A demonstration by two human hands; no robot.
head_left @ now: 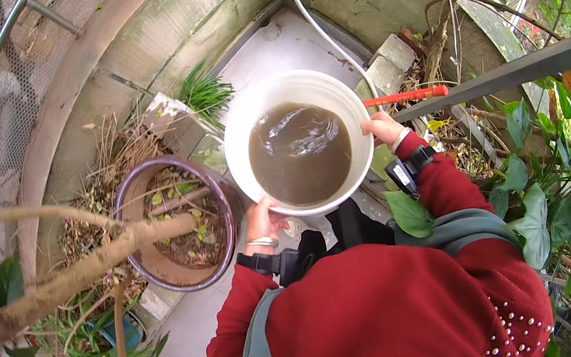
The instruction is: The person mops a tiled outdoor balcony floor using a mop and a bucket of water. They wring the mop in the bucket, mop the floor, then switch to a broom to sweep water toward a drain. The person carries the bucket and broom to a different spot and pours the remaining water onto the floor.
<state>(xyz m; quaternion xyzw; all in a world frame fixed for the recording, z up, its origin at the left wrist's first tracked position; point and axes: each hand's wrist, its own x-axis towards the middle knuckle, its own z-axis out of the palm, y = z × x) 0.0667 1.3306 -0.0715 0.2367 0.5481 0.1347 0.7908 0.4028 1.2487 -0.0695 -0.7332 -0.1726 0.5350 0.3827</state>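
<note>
A round white plastic bucket (243,157) is held in front of my body, between both hands. Murky brown water (304,170) stands in it, its surface rippled and catching light. My left hand (263,221) grips the near-left side of the rim. On the right side, my right hand (385,129) has its thumb over the rim, the other fingers partly hidden. Just beyond that hand, a red stick-like handle (407,96) juts out to the right from behind the bucket.
Left of the bucket stands a glazed brown plant pot (231,226) with a thick trunk (143,232) leaning out. A white hose (321,30) runs down behind the bucket. A grey bar (504,76) and leafy plants (533,223) crowd the right. Tiled walls (184,32) meet at the far corner.
</note>
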